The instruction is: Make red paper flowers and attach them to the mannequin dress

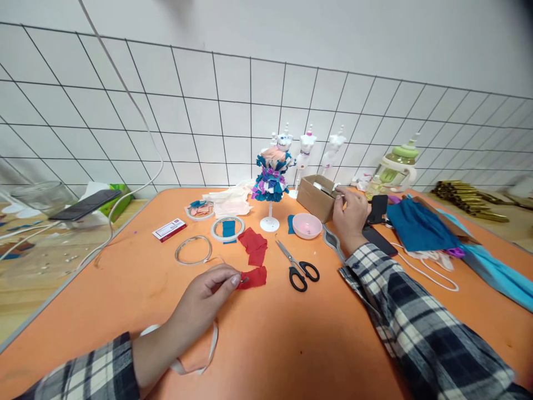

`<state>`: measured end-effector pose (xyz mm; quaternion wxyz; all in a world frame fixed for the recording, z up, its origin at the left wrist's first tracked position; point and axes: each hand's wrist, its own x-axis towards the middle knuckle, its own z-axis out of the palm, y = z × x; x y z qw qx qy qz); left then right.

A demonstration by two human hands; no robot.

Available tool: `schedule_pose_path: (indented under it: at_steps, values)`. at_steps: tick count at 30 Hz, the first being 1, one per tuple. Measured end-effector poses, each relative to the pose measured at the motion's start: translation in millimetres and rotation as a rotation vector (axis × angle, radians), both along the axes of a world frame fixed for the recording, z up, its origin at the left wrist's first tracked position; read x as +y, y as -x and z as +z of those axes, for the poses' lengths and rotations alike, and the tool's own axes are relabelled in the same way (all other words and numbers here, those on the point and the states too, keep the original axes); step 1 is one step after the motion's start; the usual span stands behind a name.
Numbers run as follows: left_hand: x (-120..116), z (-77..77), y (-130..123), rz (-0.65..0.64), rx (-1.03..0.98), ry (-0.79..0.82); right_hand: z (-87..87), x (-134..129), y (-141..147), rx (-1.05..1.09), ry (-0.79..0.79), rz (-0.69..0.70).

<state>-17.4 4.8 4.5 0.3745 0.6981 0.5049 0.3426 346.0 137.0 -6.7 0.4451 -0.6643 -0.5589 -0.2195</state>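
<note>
My left hand (213,290) pinches the left end of a small red fabric piece (257,277) above the orange table. A small dark spot shows on the cloth near the fingertips, too small to name. Just behind it lie more red fabric pieces (255,244). My right hand (352,215) is at the right side of an open cardboard box (315,201), fingers curled by its rim; what they grip is hidden. Black-handled scissors (297,269) lie partly open between my hands. A pink bowl (307,226) stands in front of the box.
A small dress form (271,178) in blue, purple and peach ruffles stands centre back, white forms (307,147) behind it. Tape rolls (194,250) and a red-white box (169,229) lie left. A phone (380,241), blue cloth (418,225) and a green-lidded bottle (393,169) are right.
</note>
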Motion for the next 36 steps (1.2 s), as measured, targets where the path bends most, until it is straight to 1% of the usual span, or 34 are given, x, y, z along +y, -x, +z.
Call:
schedule_pose_path:
  at_steps: [5, 7, 8, 10, 13, 15, 17, 18, 19, 21, 23, 26, 29, 34, 36]
  values:
    - [1.0, -0.1, 2.3, 0.007, -0.015, 0.003, -2.7, -8.8, 5.9, -0.024, -0.078, -0.009]
    - [1.5, -1.1, 4.6, 0.008, -0.009, 0.003, 0.7, -18.2, 15.7, -0.005, -0.104, 0.011]
    - [1.7, -1.6, 5.7, 0.008, -0.006, 0.0, 3.5, -24.8, 23.3, 0.004, -0.108, 0.048]
    - [1.8, -2.3, 7.2, 0.019, -0.015, -0.013, 10.2, -41.6, 44.2, 0.021, -0.071, 0.183]
    - [0.7, -1.6, 7.0, 0.036, -0.029, -0.061, 18.4, -72.8, 85.2, 0.086, 0.049, 0.491]
    - [-1.0, -1.0, 6.2, 0.024, -0.017, -0.093, 19.3, -94.0, 112.3, 0.192, 0.197, 0.702]
    - [-3.5, -1.2, 5.9, -0.012, -0.017, -0.105, 16.1, -112.7, 134.2, 0.317, 0.391, 0.831]
    - [-5.1, -1.9, 6.1, -0.034, -0.03, -0.101, 13.5, -120.3, 142.4, 0.365, 0.498, 0.872]
    - [-6.8, -3.0, 6.5, -0.059, -0.048, -0.097, 10.5, -126.5, 148.6, 0.421, 0.57, 0.891]
    - [-10.6, -5.8, 7.6, -0.131, -0.072, -0.082, 4.8, -134.4, 156.1, 0.51, 0.658, 0.897]
    - [-14.4, -8.9, 8.5, -0.206, -0.083, -0.075, 0.6, -136.8, 158.9, 0.583, 0.682, 0.892]
    - [-18.4, -13.0, 9.2, -0.284, -0.067, -0.078, -2.7, -135.4, 159.7, 0.674, 0.662, 0.902]
    - [-19.4, -16.5, 9.7, -0.291, -0.028, -0.082, -3.5, -134.8, 159.7, 0.704, 0.63, 0.908]
    - [-18.5, -20.0, 10.3, -0.276, 0.018, -0.099, 0.8, -140.3, 159.1, 0.617, 0.652, 0.909]
    - [-18.5, -19.7, 10.4, -0.287, 0.057, -0.137, 3.4, -142.4, 158.8, 0.573, 0.619, 0.901]
